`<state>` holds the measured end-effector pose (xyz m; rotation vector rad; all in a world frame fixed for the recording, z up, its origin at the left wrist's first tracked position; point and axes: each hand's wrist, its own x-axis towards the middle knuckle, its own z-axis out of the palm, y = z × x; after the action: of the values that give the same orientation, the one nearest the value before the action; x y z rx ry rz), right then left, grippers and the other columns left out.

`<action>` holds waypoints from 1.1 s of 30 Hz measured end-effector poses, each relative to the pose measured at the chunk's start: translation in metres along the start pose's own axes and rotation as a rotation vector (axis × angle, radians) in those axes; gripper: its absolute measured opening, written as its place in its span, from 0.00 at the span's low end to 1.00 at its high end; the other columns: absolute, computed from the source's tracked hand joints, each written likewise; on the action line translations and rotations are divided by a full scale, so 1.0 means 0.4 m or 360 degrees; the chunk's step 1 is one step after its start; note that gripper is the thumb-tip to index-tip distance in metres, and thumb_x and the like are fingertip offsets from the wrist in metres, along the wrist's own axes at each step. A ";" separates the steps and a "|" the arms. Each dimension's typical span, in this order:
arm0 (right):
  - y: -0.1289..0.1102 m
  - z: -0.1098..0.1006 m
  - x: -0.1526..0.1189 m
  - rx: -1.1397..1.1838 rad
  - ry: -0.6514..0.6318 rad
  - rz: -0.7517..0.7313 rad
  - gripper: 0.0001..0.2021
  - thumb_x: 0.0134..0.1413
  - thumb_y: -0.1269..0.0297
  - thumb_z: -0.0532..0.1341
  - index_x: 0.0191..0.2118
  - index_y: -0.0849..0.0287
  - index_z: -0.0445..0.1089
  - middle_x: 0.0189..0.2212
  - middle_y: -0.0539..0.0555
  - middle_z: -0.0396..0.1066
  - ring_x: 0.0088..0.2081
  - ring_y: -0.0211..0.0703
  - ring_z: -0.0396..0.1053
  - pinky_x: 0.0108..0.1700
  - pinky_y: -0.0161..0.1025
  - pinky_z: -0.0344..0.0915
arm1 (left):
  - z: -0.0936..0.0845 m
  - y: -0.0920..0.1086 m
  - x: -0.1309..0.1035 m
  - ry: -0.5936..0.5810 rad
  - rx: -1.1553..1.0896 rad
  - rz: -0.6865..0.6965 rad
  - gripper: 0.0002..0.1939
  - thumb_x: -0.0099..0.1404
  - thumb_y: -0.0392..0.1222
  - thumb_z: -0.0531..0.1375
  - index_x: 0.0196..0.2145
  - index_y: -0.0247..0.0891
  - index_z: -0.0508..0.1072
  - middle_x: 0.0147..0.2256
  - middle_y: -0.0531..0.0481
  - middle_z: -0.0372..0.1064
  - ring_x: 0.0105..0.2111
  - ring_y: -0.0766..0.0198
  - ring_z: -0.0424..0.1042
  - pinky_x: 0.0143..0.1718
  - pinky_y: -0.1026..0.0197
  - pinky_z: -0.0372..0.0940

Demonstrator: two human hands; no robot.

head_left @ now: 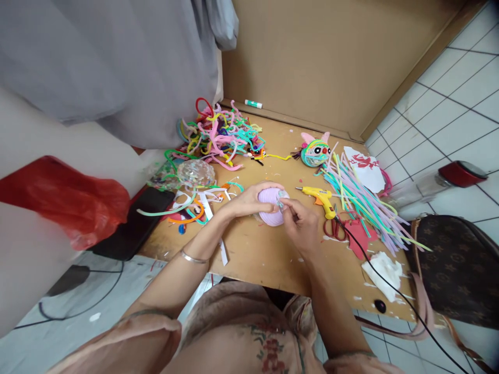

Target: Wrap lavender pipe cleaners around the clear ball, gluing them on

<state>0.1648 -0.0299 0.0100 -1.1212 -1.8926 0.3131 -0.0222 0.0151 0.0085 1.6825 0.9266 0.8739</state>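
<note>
A ball wrapped in rows of lilac pipe cleaner [268, 197] is at the middle of the table. My left hand [249, 199] curls round its left side, with fingers over the top and the thumb across the front. At the ball's right side, my right hand [299, 222] pinches a small pale bluish-grey piece [281, 195] against the lilac surface. The exact kind of this piece is too small to tell. Right of my right hand, a yellow glue gun [320, 198] lies on the table, its nozzle pointing left.
Tangled pipe cleaners [222, 135] pile at the back left, beside a clear faceted ball [196, 173]. A decorated ball with pink ears [315, 150] sits behind. Straight pipe cleaners [362, 197], red scissors [335, 228], red paper [358, 236], white tissue [384, 275] and a cord [374, 267] occupy the right.
</note>
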 end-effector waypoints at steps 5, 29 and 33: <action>-0.006 0.000 0.001 -0.0082 0.0006 -0.0056 0.13 0.58 0.68 0.53 0.40 0.57 0.76 0.26 0.53 0.77 0.21 0.39 0.68 0.27 0.37 0.65 | 0.001 0.003 -0.001 0.0006 0.0037 0.0013 0.30 0.52 0.45 0.67 0.53 0.38 0.72 0.53 0.44 0.71 0.55 0.51 0.69 0.60 0.50 0.62; -0.035 0.013 0.004 -0.0161 0.0008 0.0138 0.10 0.56 0.66 0.54 0.37 0.56 0.72 0.15 0.44 0.62 0.16 0.37 0.56 0.23 0.36 0.52 | 0.008 0.005 -0.002 0.0094 0.0326 0.0180 0.28 0.53 0.39 0.66 0.53 0.42 0.75 0.53 0.44 0.67 0.59 0.51 0.65 0.65 0.48 0.57; -0.039 0.011 0.005 -0.0136 -0.0001 0.0145 0.10 0.56 0.66 0.53 0.37 0.56 0.72 0.15 0.44 0.62 0.16 0.37 0.56 0.22 0.36 0.52 | 0.009 0.009 -0.007 0.0087 0.0364 0.0202 0.27 0.55 0.41 0.65 0.54 0.40 0.74 0.54 0.43 0.68 0.59 0.51 0.66 0.65 0.48 0.57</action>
<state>0.1521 -0.0360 0.0179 -1.2672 -1.8734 0.2857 -0.0196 0.0103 0.0105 1.9394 0.9954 0.9300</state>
